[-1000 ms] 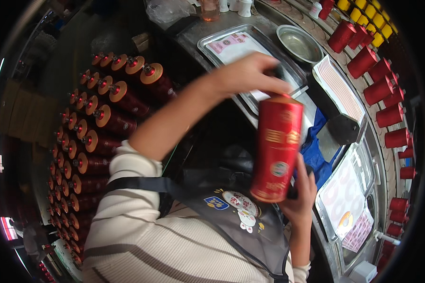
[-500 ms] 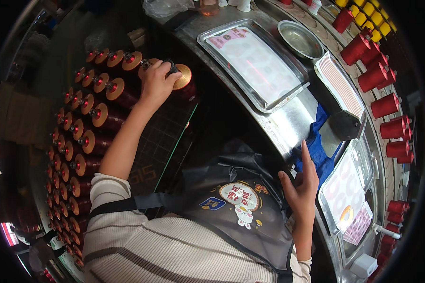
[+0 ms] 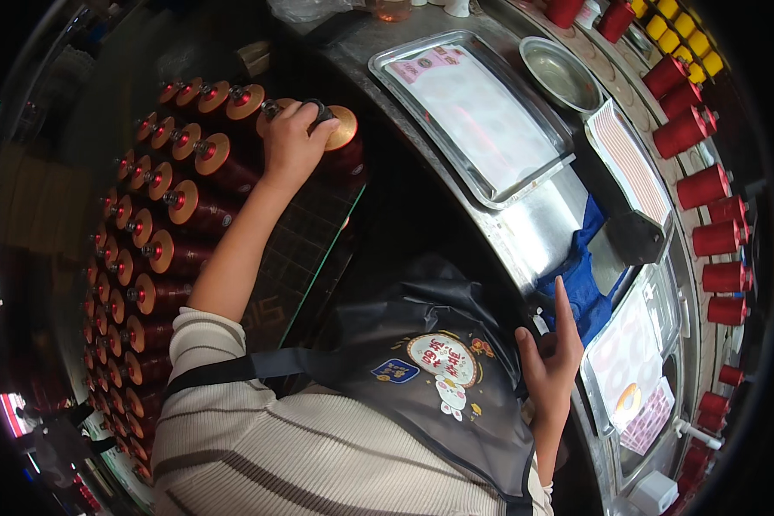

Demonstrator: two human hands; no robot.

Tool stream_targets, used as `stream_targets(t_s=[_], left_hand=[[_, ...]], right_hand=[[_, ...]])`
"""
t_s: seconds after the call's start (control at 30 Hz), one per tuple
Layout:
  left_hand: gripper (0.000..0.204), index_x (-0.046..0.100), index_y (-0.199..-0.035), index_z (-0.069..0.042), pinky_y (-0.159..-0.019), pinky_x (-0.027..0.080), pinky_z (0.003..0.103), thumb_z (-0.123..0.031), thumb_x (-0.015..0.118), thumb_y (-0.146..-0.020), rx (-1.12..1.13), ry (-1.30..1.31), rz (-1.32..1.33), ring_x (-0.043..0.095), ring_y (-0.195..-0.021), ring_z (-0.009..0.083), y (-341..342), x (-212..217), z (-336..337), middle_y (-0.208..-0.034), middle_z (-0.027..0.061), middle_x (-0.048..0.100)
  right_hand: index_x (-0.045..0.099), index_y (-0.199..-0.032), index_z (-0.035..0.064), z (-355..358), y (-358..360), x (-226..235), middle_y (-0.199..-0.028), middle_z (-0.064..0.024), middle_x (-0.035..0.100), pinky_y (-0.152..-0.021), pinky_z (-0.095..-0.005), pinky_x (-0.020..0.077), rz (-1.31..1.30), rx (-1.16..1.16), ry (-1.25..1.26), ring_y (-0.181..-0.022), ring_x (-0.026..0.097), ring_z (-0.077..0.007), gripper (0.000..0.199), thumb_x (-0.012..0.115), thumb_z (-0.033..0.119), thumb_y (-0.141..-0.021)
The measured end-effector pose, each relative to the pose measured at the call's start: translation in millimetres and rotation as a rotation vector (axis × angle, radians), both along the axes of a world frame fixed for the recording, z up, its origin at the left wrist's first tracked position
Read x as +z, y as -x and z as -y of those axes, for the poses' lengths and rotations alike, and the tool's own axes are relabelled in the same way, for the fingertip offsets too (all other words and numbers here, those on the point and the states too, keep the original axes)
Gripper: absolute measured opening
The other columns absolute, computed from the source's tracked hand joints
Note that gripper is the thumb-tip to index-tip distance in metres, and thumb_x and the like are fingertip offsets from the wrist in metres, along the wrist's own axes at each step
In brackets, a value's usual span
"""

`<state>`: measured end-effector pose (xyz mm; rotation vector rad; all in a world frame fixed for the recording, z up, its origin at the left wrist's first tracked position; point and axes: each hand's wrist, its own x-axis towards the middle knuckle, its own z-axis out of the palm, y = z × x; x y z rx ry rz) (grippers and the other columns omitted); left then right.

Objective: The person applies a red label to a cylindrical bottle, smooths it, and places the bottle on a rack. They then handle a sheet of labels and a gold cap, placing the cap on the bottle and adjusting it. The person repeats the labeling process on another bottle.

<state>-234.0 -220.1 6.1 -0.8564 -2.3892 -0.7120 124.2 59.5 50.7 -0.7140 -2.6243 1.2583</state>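
My left hand [image 3: 294,148] reaches to the near end of the rows of dark red canisters. Its fingers are closed around a small black round cap [image 3: 322,112] at a dark red canister's gold top [image 3: 343,129]; whether the cap is attached to the canister, I cannot tell. Over the counter edge, my right hand [image 3: 552,365] is held up with the index finger stretched out and the thumb apart, holding nothing. A crumpled blue cloth [image 3: 580,288] lies on the counter just beyond it.
Many gold-topped red canisters [image 3: 199,206] stand on my left. The metal counter [image 3: 537,215] carries a tray with a printed sheet [image 3: 482,112], a metal bowl [image 3: 561,73], a black holder of striped sheets [image 3: 628,163] and another tray [image 3: 628,365]. Red cylinders [image 3: 703,185] line a curved track.
The whole view has shifted slightly. My left hand stays at the black cap on the canister, and my right hand keeps nearly the same pose beside the blue cloth.
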Motion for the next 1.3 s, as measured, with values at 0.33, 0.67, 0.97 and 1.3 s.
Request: stream_targets(t_s=[0.33,0.67,0.97,1.3], left_hand=[[0.016,0.062,-0.090,0.000,-0.063,0.054,0.026,-0.013,0.070,-0.093,0.126,-0.673,0.195,0.070,-0.071,0.0132,5.0,47.2,29.0,-0.077,0.0066,0.071],[0.030,0.063,-0.091,-0.002,-0.075,0.054,0.043,-0.027,0.077,-0.080,0.433,-0.090,0.178,0.066,-0.083,0.0337,21.9,74.0,19.1,-0.085,0.0132,0.067],[0.026,0.058,-0.092,0.002,-0.071,0.053,0.040,-0.012,0.077,-0.080,0.320,-0.097,0.362,0.066,-0.078,0.0303,33.4,14.9,64.5,-0.090,0.0161,0.064],[0.025,0.054,-0.091,0.001,-0.069,0.051,0.040,-0.007,0.074,-0.081,0.203,-0.089,0.348,0.063,-0.076,0.0289,43.3,13.4,83.4,-0.088,0.0140,0.060]], right_hand=[[0.046,-0.150,0.0065,-10.0,-7.7,9.1,-0.103,-0.0061,0.065,-0.049,-0.0212,0.0309,-0.076,-0.051,0.044,-0.054,0.038,-0.0051,0.077,0.071,-0.002,-0.078],[0.047,-0.149,0.0053,-22.8,-12.7,11.8,-0.109,-0.0086,0.068,-0.052,-0.0209,0.0343,-0.153,-0.137,0.022,-0.057,0.042,-0.0054,0.070,0.068,-0.002,-0.082],[0.048,-0.148,0.0054,-25.0,-17.9,2.7,-0.115,-0.0148,0.067,-0.054,-0.0205,0.0365,-0.186,-0.188,0.110,-0.062,0.046,-0.0056,0.064,0.069,0.007,-0.088],[0.048,-0.148,0.0051,-21.9,-5.7,0.4,-0.110,-0.0118,0.069,-0.051,-0.0226,0.0293,-0.128,-0.110,0.021,-0.056,0.038,-0.0062,0.064,0.069,0.010,-0.088]])
